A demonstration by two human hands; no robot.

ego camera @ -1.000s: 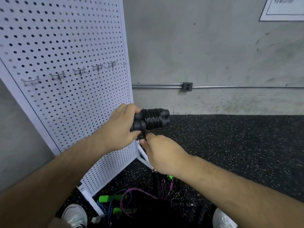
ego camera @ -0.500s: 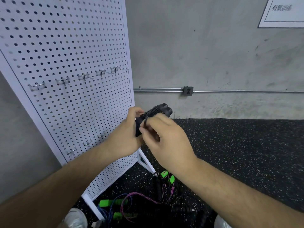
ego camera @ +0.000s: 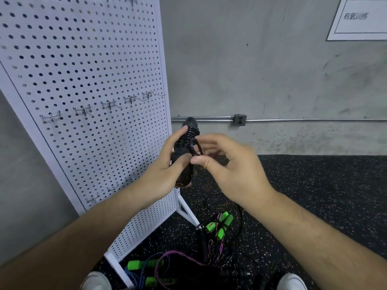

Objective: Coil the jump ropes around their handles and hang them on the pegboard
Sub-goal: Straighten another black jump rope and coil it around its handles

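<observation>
A black speckled floor (ego camera: 314,195) is shown; tangled jump ropes (ego camera: 184,256) with green handles (ego camera: 219,226) are laid on it beside the pegboard's foot (ego camera: 187,211).

Pegboard (ego camera: 83,59): white painted metal, matt, smooth, perforated. Hooks (ego camera: 83,109): bright wire metal, shiny. Black jump rope (ego camera: 186,139): glossy plastic-looking cord, coiled over duller black handles (ego camera: 191,122) (their material unclear). Wall (ego camera: 272,70): bare grey concrete, rough, scuffed. Conduit (ego camera: 303,120): dull grey metal pipe. Floor (ego camera: 314,185): black rubber, grainy, speckled. Green handles (ego camera: 222,225): matt, foam-like. Purple cord (ego camera: 178,254): braided, cloth-like. Sign (ego camera: 360,17): flat white paper.
</observation>
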